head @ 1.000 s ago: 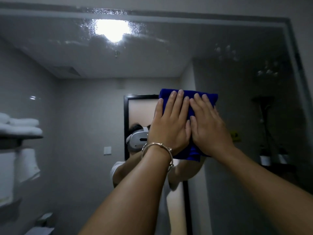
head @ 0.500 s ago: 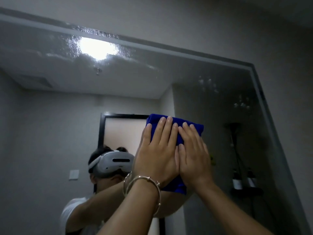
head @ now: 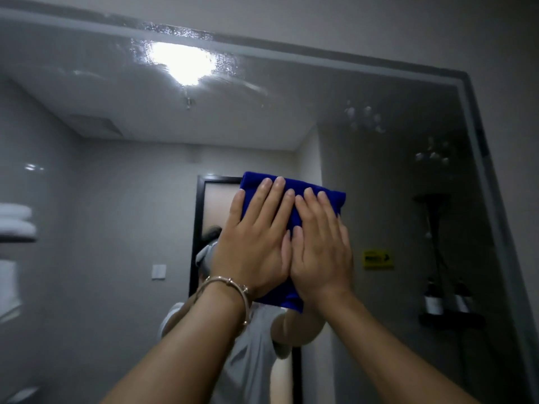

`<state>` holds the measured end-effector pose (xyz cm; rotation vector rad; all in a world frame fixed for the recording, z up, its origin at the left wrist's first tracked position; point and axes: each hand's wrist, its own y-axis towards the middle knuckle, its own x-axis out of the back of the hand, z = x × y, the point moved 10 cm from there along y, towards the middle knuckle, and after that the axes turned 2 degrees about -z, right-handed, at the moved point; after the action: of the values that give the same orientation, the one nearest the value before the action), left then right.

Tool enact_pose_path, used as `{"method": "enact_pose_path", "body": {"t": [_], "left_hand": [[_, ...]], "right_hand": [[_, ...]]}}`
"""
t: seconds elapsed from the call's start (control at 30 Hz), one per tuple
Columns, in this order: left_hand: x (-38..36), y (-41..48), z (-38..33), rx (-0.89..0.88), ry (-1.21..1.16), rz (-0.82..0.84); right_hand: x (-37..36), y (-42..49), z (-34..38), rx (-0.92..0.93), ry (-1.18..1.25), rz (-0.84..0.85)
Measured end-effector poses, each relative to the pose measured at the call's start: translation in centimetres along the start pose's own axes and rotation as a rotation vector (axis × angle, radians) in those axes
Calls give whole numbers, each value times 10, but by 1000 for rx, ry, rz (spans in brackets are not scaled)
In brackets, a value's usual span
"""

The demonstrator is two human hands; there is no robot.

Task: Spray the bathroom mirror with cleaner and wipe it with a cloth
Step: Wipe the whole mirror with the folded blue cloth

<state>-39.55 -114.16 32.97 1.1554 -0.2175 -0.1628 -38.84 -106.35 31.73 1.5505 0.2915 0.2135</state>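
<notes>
A bathroom: wall mirror (head: 379, 199) reflecting stacked white towels (head: 16, 221).

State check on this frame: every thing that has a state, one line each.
blue cloth: folded, pressed flat on the glass under both hands
mirror: wet streaks near the top; droplet clusters upper right, not yet wiped
left hand: open, fingers straight, pressing the cloth
right hand: open, fingers straight, pressing the cloth
ceiling light (reflected): on
</notes>
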Motion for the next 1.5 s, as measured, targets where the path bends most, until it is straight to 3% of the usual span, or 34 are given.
{"method": "enact_pose_path", "body": {"t": [0.5,0.73,0.93,1.17,1.37,1.5], "left_hand": [[3,-4,-2,85,141,12],[-3,-4,6,73,189,132],[0,27,55,211,171,104],[14,96,107,229,181,117],[15,113,97,276,122,57],[5,152,47,297,63,-3]], "right_hand": [[2,-2,3,85,-15,-17],[-1,6,12,155,-24,57],[-20,63,38,315,-30,183],[-34,147,57,365,-15,144],[-30,163,43,386,-19,129],[-7,179,-15,376,-100,116]]}}
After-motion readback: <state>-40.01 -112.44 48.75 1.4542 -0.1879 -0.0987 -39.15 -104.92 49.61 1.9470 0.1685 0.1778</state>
